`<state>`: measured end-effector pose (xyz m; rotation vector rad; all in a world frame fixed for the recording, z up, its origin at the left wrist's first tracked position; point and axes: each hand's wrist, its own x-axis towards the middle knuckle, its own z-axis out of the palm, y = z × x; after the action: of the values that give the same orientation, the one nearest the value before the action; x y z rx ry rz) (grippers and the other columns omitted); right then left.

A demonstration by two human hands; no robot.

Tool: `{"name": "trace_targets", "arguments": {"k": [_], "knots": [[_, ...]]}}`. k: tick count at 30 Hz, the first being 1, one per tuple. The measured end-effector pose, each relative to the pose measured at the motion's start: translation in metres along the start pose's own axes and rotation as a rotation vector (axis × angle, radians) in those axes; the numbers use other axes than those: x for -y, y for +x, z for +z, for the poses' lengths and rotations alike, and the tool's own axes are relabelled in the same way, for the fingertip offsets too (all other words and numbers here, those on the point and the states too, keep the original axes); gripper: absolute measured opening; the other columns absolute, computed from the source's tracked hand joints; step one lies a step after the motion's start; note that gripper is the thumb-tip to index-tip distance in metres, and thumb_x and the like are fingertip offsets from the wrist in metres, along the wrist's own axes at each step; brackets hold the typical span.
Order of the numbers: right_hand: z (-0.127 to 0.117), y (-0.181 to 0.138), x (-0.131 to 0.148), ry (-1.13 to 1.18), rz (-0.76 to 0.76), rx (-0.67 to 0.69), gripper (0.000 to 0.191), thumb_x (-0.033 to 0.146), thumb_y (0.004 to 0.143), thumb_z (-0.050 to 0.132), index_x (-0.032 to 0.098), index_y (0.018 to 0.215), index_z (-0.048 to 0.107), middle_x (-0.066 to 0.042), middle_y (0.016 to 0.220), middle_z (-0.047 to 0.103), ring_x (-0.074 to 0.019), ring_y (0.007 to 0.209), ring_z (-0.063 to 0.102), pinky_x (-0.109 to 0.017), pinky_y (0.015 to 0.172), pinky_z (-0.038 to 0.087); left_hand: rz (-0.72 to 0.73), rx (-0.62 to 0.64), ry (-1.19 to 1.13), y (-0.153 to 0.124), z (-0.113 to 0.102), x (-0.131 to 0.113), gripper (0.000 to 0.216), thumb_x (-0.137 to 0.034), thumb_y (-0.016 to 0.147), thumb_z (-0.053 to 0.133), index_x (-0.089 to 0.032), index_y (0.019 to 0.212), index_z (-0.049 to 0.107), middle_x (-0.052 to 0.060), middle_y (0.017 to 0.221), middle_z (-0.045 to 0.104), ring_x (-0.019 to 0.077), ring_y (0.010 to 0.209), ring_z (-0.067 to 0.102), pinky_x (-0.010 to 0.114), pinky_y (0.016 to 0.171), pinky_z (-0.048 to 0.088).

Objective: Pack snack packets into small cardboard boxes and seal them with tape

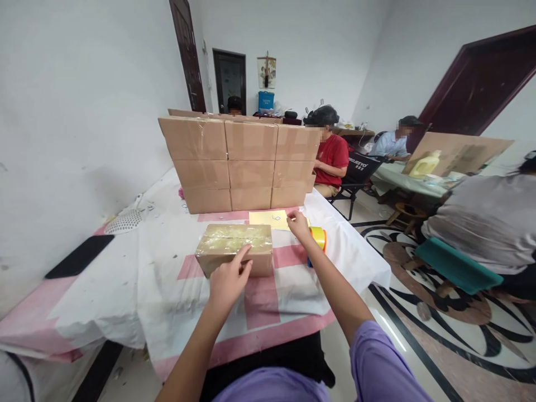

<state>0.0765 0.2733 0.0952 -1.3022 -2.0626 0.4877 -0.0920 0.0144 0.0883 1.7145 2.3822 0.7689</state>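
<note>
purple sleeve [381,363] sits nearest; behind the taped box [228,239], stacked cartons [251,159] block sightlines.

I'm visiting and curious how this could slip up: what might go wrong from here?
The right forearm passes close to the tape dispenser and might knock it. The left hand has a finger at the taped cardboard box; a push might shift it. The right hand could brush the yellow sheet askew.
</note>
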Motion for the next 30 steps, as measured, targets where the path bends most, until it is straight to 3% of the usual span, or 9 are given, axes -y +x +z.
{"name": "trace_targets", "arguments": {"k": [3,7,10,15,20,24,30], "knots": [[0.013,-0.009,-0.014,-0.008,-0.023,0.107,0.019,0.008,0.088,0.056,0.011,0.099,0.071,-0.011,0.102,0.073,-0.0204,0.094,0.067,-0.035,0.087,0.051,-0.027,-0.062,-0.012,-0.011,0.007,0.009,0.049,-0.039,0.101,0.051,-0.037,0.15,0.051,-0.003,0.069,0.071,0.0179,0.063,0.065,0.025,0.059,0.029],[0.047,-0.02,-0.013,-0.001,-0.082,0.304,0.014,0.015,0.081,0.077,0.014,0.094,0.072,-0.006,0.104,0.071,-0.0177,0.091,0.066,-0.036,0.089,0.053,-0.101,-0.132,-0.034,-0.023,0.01,0.018,0.05,-0.036,0.1,0.054,-0.039,0.15,0.05,-0.005,0.069,0.07,0.0147,0.059,0.062,0.024,0.059,0.027],[0.07,-0.024,-0.009,0.019,-0.072,0.359,0.015,0.023,0.085,0.078,0.014,0.091,0.069,-0.006,0.107,0.068,-0.0191,0.095,0.064,-0.039,0.09,0.053,-0.139,-0.143,-0.035,-0.025,0.008,0.022,0.05,-0.038,0.099,0.056,-0.04,0.149,0.051,-0.006,0.07,0.07,0.0145,0.06,0.062,0.024,0.059,0.026],[0.085,-0.026,-0.011,0.184,0.0,0.336,0.017,0.031,0.093,0.071,0.015,0.087,0.065,-0.002,0.096,0.067,-0.0176,0.089,0.063,-0.037,0.085,0.053,-0.111,-0.167,-0.047,-0.022,0.009,0.027,0.05,-0.037,0.099,0.057,-0.038,0.149,0.051,-0.006,0.071,0.071,0.0152,0.061,0.064,0.024,0.059,0.028],[0.08,-0.039,-0.01,0.524,0.121,0.228,0.01,0.025,0.08,0.073,0.017,0.079,0.067,-0.001,0.078,0.068,-0.0159,0.075,0.062,-0.03,0.074,0.049,-0.106,-0.198,-0.09,-0.02,0.013,0.027,0.049,-0.036,0.097,0.058,-0.034,0.146,0.054,-0.006,0.073,0.073,0.0154,0.064,0.066,0.023,0.061,0.033],[0.079,-0.069,0.001,0.826,0.261,0.205,0.022,0.039,0.072,0.075,0.018,0.072,0.066,0.0,0.065,0.066,-0.0134,0.059,0.058,-0.025,0.057,0.043,-0.087,-0.223,-0.113,-0.02,0.015,0.026,0.049,-0.035,0.096,0.058,-0.032,0.145,0.055,-0.005,0.075,0.073,0.015,0.065,0.066,0.022,0.062,0.035],[0.085,-0.122,0.02,1.148,0.449,0.224,0.038,0.05,0.058,0.083,0.019,0.071,0.065,0.003,0.055,0.056,-0.0083,0.045,0.044,-0.02,0.04,0.022,-0.08,-0.231,-0.126,-0.021,0.014,0.026,0.05,-0.035,0.096,0.059,-0.031,0.145,0.055,-0.005,0.074,0.072,0.0145,0.063,0.066,0.022,0.062,0.037]]}}
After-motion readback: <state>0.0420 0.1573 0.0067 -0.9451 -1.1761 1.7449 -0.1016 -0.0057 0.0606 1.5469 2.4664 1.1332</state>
